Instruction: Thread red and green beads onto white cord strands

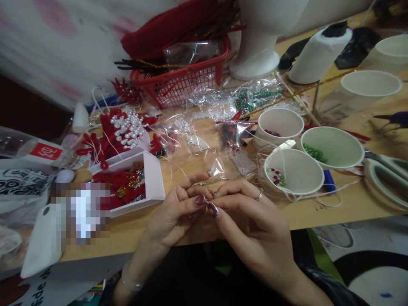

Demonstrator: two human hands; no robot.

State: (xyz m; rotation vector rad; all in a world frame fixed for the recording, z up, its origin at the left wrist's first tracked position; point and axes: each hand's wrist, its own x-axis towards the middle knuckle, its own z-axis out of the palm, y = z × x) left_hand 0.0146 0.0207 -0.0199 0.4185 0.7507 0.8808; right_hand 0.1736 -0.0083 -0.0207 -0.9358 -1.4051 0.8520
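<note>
My left hand (178, 208) and my right hand (255, 221) meet over the front edge of the table, thumbs and fingertips pinched together. Something tiny and pale sits between the nails, too small to name. Just right of my right hand stands a white cup (306, 174) with a few red and green beads inside. Behind it are a cup (280, 119) with dark red beads and a greenish cup (347, 146) holding green beads (314, 153). White thread (334, 202) loops around these cups. Left of my left hand lies a white box (154, 176) of red and gold pieces.
A red basket (191, 80) stands at the back beside a white pedestal (255, 63). Clear plastic bags (204, 127) cover the middle. Scissors (387, 174) and a thread cone (318, 55) are at right. White pearl beads (127, 129) and a white phone-like object (44, 238) are at left.
</note>
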